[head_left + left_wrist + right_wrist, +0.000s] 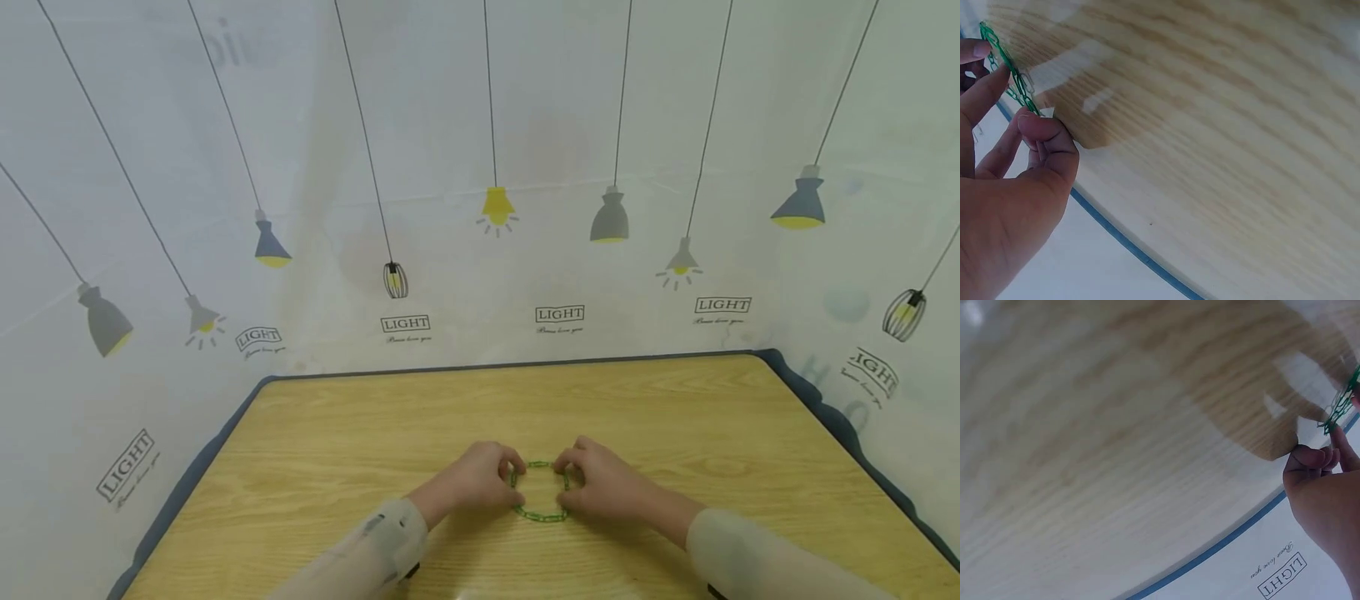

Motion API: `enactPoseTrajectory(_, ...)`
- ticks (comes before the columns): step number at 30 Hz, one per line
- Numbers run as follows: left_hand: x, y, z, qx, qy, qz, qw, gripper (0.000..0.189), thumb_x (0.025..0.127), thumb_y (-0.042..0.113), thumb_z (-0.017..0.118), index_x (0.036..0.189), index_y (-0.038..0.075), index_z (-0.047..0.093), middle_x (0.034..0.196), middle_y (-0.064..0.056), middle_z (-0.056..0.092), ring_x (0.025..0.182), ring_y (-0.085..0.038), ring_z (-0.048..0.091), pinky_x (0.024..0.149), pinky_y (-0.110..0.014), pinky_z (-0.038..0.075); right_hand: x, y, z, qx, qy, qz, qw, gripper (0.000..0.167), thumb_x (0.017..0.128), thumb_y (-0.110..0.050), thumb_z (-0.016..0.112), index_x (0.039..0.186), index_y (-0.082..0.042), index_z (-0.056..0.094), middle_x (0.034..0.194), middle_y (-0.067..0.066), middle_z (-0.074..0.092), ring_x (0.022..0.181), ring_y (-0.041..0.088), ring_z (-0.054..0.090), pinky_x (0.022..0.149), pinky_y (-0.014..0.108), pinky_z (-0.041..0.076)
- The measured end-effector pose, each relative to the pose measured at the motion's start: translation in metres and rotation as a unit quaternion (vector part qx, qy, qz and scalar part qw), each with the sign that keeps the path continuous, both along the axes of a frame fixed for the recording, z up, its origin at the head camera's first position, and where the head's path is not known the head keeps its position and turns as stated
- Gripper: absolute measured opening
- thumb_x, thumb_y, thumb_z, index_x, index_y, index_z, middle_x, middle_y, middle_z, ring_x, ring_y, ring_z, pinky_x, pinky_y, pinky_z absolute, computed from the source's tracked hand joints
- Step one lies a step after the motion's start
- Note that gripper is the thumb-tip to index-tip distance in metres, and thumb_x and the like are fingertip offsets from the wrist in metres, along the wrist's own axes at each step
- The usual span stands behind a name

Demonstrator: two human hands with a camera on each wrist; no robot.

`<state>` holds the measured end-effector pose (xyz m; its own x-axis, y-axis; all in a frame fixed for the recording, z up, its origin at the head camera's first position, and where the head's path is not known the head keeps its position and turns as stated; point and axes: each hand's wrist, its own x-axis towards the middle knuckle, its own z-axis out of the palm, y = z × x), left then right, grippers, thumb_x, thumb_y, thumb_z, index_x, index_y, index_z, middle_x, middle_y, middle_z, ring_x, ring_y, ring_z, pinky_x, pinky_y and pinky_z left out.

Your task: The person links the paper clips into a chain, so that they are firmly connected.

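A green plastic-looking link chain (543, 518) forms a rounded loop between my two hands, over the wood-grain table (360, 425). My left hand (480, 477) holds the loop's left side, with curled index finger and thumb set apart along it. Opposite, my right hand (603, 482) holds the right side in much the same way. In the left wrist view the chain (1019, 78) runs past the fingertips and thumb. Only a short stretch of chain (1338, 409) shows at the right wrist view's edge, by a fingertip.
Dark blue edging (420, 369) borders the table. Behind and beside it hangs a pale sheet (442, 108) printed with lamps and the word LIGHT. The glossy tabletop mirrors the hands in both wrist views.
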<state>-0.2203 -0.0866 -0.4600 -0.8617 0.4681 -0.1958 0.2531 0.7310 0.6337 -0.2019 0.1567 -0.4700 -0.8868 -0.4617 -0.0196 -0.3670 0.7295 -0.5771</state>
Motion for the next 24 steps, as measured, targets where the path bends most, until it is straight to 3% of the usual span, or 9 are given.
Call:
enactPoseTrajectory(11,-0.018,0.002,-0.006,0.0,-0.013,0.004,0.9999,0.037,0.09,0.023,0.086,0.124,0.014,0.074,0.082,0.0,0.06,0.068,-0.012,0.051,0.062,-0.029,0.042,-0.025,0.007,-0.003,-0.002,-0.021,-0.021,0.9996,0.042,0.085,-0.024,0.087,0.123,-0.013,0.073,0.107,0.002,0.055,0.099,0.018,0.051,0.091,0.04,0.049)
enactPoseTrajectory(18,-0.022,0.003,-0.006,-0.003,-0.007,0.003,1.0,0.037,0.094,0.025,0.082,0.127,0.011,0.073,0.082,-0.001,0.059,0.066,-0.013,0.048,0.061,-0.029,0.04,-0.029,0.007,-0.003,-0.004,-0.03,-0.023,0.9993,0.039,0.087,-0.022,0.086,0.122,-0.014,0.073,0.111,0.002,0.057,0.107,0.019,0.056,0.101,0.05,0.052)
enactPoseTrajectory(21,-0.024,0.002,-0.005,0.007,-0.002,0.003,1.0,0.036,0.095,0.025,0.081,0.127,0.01,0.073,0.081,-0.001,0.059,0.066,-0.013,0.049,0.06,-0.028,0.04,-0.031,0.008,-0.003,-0.006,-0.021,-0.02,0.9996,0.036,0.088,-0.021,0.085,0.122,-0.014,0.073,0.108,0.001,0.057,0.103,0.018,0.055,0.095,0.045,0.053)
enactPoseTrajectory(24,-0.026,0.0,-0.002,0.018,0.002,0.003,0.9998,0.036,0.097,0.025,0.078,0.129,0.009,0.071,0.09,-0.004,0.063,0.073,-0.014,0.054,0.064,-0.029,0.045,-0.034,0.01,0.0,-0.025,0.003,-0.021,0.9995,0.03,0.092,-0.016,0.08,0.121,-0.011,0.074,0.101,0.002,0.057,0.094,0.017,0.053,0.083,0.035,0.05)
